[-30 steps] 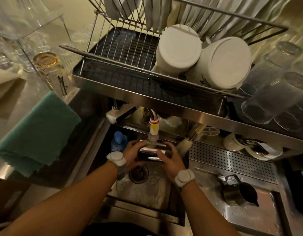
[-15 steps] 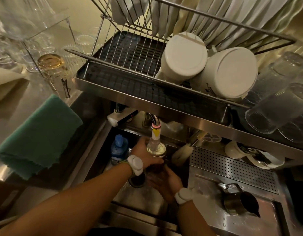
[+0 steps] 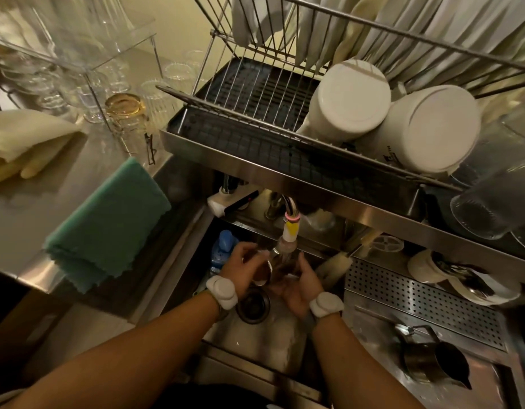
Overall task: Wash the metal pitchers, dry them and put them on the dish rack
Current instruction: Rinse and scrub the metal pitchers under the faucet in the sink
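Note:
Both my hands are in the steel sink (image 3: 264, 346), under the faucet nozzle (image 3: 289, 234). My left hand (image 3: 243, 265) and my right hand (image 3: 299, 286) close around a small metal pitcher (image 3: 277, 267), which is largely hidden between them and blurred by running water. A second metal pitcher (image 3: 432, 360) stands upright on the wet counter at lower right, well apart from my hands. The dish rack (image 3: 255, 113) hangs above the sink, its left part bare wire.
Two white ceramic pots (image 3: 352, 95) and tilted glasses (image 3: 491, 202) fill the rack's right side, plates stand behind. A folded green cloth (image 3: 107, 225) lies on the left counter, with glasses beyond. A blue bottle (image 3: 224, 246), a perforated drain plate (image 3: 417, 302) and cups with spoons (image 3: 450, 273) surround the sink.
My left hand went up to the faucet nozzle, then came back down onto the pitcher. The pitcher now sits right under the nozzle. The view has tilted slightly.

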{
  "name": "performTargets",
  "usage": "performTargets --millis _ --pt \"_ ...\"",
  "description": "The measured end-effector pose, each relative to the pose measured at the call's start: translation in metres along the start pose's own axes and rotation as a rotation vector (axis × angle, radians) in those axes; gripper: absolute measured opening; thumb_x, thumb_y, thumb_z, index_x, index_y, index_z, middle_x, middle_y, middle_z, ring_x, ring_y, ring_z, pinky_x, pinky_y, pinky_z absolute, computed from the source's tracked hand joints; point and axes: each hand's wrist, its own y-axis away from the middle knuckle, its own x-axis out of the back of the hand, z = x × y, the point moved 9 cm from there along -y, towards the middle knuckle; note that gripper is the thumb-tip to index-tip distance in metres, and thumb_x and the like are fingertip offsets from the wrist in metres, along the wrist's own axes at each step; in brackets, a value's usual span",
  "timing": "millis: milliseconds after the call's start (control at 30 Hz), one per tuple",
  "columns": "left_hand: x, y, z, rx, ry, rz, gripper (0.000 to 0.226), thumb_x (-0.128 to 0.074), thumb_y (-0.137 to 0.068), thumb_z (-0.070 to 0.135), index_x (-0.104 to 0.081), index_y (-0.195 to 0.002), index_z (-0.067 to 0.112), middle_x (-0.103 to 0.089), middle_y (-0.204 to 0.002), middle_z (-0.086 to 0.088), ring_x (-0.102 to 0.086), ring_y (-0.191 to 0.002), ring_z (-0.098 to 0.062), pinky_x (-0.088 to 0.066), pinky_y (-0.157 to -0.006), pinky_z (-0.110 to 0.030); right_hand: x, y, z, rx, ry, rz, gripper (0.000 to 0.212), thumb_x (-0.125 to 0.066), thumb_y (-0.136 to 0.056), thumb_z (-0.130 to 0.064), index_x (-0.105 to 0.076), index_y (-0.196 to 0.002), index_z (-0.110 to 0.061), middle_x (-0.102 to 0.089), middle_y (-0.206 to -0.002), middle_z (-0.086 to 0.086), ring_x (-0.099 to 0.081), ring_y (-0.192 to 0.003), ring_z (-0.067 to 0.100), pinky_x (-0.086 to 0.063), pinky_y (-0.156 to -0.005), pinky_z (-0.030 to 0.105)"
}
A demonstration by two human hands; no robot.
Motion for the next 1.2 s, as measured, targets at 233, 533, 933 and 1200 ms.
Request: performTargets --millis 233,533,933,1200 --pt "-0.005 -0.012 -0.027 0.199 0.042 -0.025 0.039 -0.066 -0.092 0.041 -0.064 -0.088 0.003 -0.069 -0.088 -0.018 -0.066 -0.083 -0.031 -0.054 -0.081 -0.05 0.003 0.007 -0.008 0.036 -0.015 0.112 0.06 -0.049 -0.095 -0.056 -0.067 -0.124 -0.007 -0.07 -0.123 0.02 -0.069 -0.111 0.037 -0.055 -0.093 0.048" --pt "-0.032 -0.007 -0.024 0.072 -0.328 -0.35 0.063 -0.084 -0.061 0.06 -0.072 -0.111 0.022 -0.078 -0.1 0.003 -0.074 -0.091 -0.01 -0.06 -0.086 -0.03 0.014 0.015 -0.024 0.161 0.198 0.175 0.044 -0.063 -0.093 -0.033 -0.055 -0.131 -0.011 -0.069 -0.116 0.022 -0.067 -0.106 0.041 -0.046 -0.103 0.064" --pt "-0.03 -0.021 0.015 -0.227 -0.384 -0.222 0.093 -0.094 -0.054 0.021 -0.046 -0.133 0.027 -0.061 -0.119 0.02 -0.062 -0.117 -0.009 -0.05 -0.092 -0.014 0.031 0.038 -0.019 0.24 0.542 0.105 0.037 -0.066 -0.091 -0.033 -0.069 -0.097 0.003 -0.067 -0.103 0.024 -0.064 -0.105 0.038 -0.047 -0.106 0.055" --pt "-0.032 -0.011 0.018 -0.265 -0.436 -0.285 0.082 -0.091 -0.062 0.006 -0.05 -0.133 0.016 -0.062 -0.122 0.008 -0.06 -0.116 -0.012 -0.05 -0.097 -0.018 0.052 0.04 -0.016 0.254 0.774 0.338 0.038 -0.061 -0.096 -0.032 -0.069 -0.09 0.006 -0.068 -0.09 0.023 -0.065 -0.089 0.036 -0.05 -0.095 0.053"
